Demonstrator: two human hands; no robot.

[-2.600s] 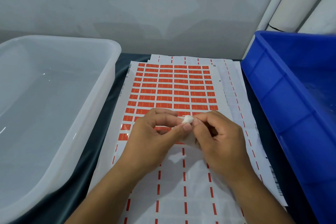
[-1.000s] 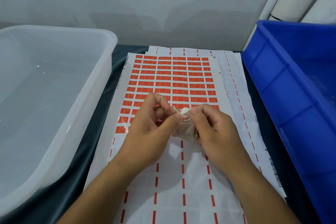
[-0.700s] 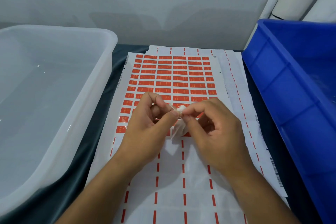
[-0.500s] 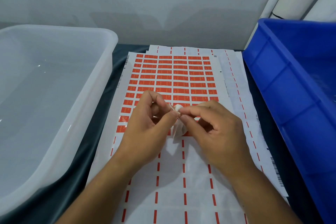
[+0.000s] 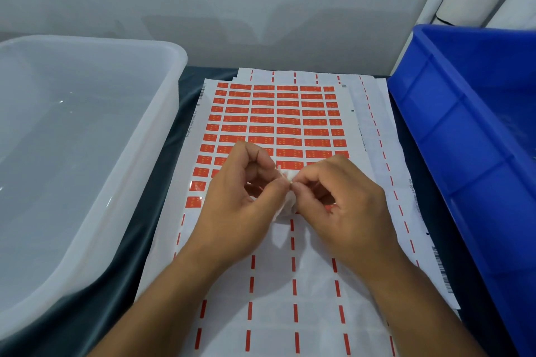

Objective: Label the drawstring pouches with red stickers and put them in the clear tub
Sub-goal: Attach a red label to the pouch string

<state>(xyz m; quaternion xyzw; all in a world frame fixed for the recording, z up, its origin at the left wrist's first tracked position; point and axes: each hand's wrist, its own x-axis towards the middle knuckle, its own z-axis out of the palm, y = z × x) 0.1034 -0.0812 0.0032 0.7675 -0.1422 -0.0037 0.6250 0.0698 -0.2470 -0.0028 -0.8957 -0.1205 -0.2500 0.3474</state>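
A small white drawstring pouch (image 5: 287,203) hangs between my two hands above the sticker sheet. My left hand (image 5: 240,206) pinches its gathered top from the left, and my right hand (image 5: 345,209) pinches the same top from the right. Most of the pouch is hidden behind my fingers. Beneath them lies the sheet of red stickers (image 5: 275,119), its lower rows peeled bare. The clear tub (image 5: 162,136) stands to the left, and I see nothing inside it.
A blue plastic bin (image 5: 452,136) stands at the right, close to the sheet's edge. More white backing sheets (image 5: 374,113) lie stacked under the sticker sheet. Dark cloth (image 5: 156,226) covers the table. A grey wall rises just behind.
The pouch's gathered top has shrunk between my fingertips as both hands worked it. My right fingers shifted from wrapping the pouch body to pinching its top. The hands stayed over the same spot.
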